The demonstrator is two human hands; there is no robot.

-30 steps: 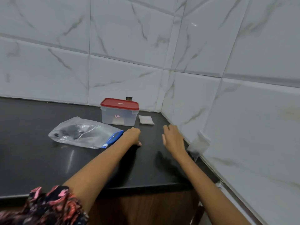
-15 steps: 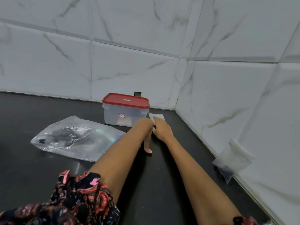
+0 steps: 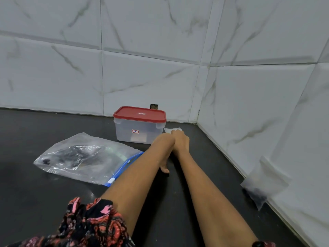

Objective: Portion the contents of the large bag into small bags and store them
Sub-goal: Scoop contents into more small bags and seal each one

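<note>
The large clear bag (image 3: 85, 157) lies flat on the black counter (image 3: 35, 202), dark contents inside, its blue zip edge towards my left forearm. A small stack of empty clear bags (image 3: 173, 129) lies just right of the red-lidded container (image 3: 139, 124). My right hand (image 3: 180, 139) reaches to that stack, its fingers curled down on the near edge. My left hand (image 3: 165, 150) rests bent at the wrist beside it, one digit pointing back at me, holding nothing. A filled small bag (image 3: 263, 182) leans against the right wall.
White marble-look tiles form the back and right walls, which meet in the corner behind the small bags. A small dark opening (image 3: 154, 106) sits in the wall behind the container. My patterned sleeve (image 3: 85, 227) fills the lower left.
Over the second both hands moved forward from mid-counter to the corner, and my right hand landed on the small bag stack. Since half a second ago they have hardly shifted.
</note>
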